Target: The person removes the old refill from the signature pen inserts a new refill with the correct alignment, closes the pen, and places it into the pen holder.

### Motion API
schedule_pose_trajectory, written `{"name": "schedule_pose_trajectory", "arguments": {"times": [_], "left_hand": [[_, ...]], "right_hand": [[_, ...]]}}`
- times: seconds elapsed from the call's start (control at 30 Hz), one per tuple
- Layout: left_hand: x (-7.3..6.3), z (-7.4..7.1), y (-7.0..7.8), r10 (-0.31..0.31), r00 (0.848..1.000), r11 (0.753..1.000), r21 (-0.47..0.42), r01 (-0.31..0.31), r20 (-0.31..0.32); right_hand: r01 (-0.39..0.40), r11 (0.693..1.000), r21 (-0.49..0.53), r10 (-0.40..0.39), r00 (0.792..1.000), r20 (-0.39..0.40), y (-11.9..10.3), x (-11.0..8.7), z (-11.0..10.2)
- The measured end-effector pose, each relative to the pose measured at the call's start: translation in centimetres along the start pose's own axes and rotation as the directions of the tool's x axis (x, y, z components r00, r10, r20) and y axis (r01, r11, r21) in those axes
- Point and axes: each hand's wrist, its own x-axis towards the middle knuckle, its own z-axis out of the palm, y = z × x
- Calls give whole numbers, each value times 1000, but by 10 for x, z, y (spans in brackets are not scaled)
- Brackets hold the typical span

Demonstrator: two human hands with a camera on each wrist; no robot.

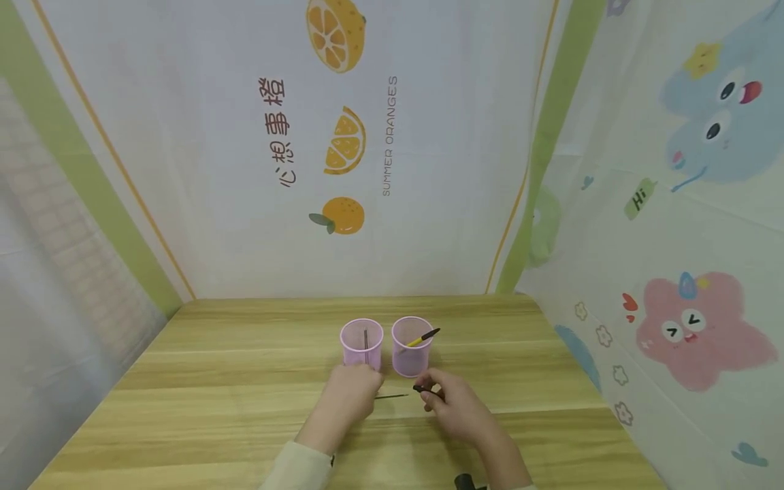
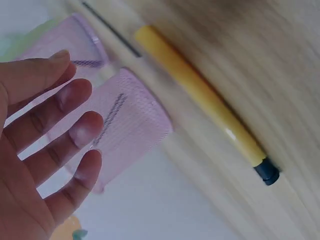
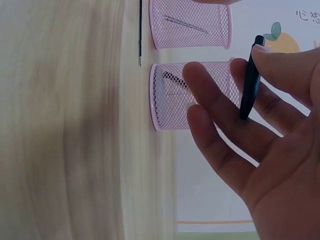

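My right hand (image 1: 459, 405) pinches a black pen tip section (image 3: 251, 82) between thumb and fingers, just in front of the right cup. My left hand (image 1: 355, 391) is in front of the left cup, its fingers loosely bent and nothing between them in the left wrist view. Beside it on the table lies a yellow pen barrel (image 2: 205, 102) with a black end, hidden behind that hand in the head view. A thin dark pen refill (image 1: 392, 396) lies between the two hands.
Two pink mesh cups stand side by side beyond my hands. Thin refills lean in the left cup (image 1: 361, 322); a yellow and black pen (image 1: 422, 337) leans in the right cup (image 1: 410, 364). Printed curtains (image 1: 214, 204) border the wooden table (image 1: 214, 381) at the back and sides.
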Motion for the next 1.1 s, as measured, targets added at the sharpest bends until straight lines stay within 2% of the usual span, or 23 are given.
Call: {"name": "schedule_pose_trajectory", "arguments": {"times": [0.13, 0.27, 0.4, 0.53, 0.6, 0.73, 0.9, 1.0, 1.1], "left_hand": [[-5, -14, 1, -68, 998, 993, -99, 67, -8], [-13, -24, -1, -145, 989, 971, -189, 144, 9], [-19, -28, -7, -208, 978, 944, -257, 207, 24], [-19, -29, -16, -236, 972, 925, -302, 228, 13], [-15, -31, -21, -249, 968, 912, -332, 241, 19], [-2, -39, -32, -294, 956, 900, -332, 281, 13], [19, -44, -41, -326, 945, 904, -288, 317, 16], [31, -41, -43, -342, 939, 909, -242, 338, 28], [42, -36, -43, -380, 925, 906, -195, 375, 9]], "right_hand": [[4, 1000, 0, -4, 1000, -12, -1, 0, -2], [4, 1000, -11, -4, 999, -43, 1, -2, -3], [0, 1000, -30, -2, 997, -79, 1, -4, -4], [8, 1000, -20, -9, 996, -86, 1, -5, -6], [12, 1000, -9, -13, 997, -81, 1, -6, -8], [15, 1000, -2, -15, 997, -73, 1, -6, -9], [8, 1000, -1, -8, 998, -64, 0, -7, -10], [10, 1000, -2, -10, 998, -63, -1, -7, -10], [15, 1000, -17, -17, 998, -66, -2, -7, -10]]}}
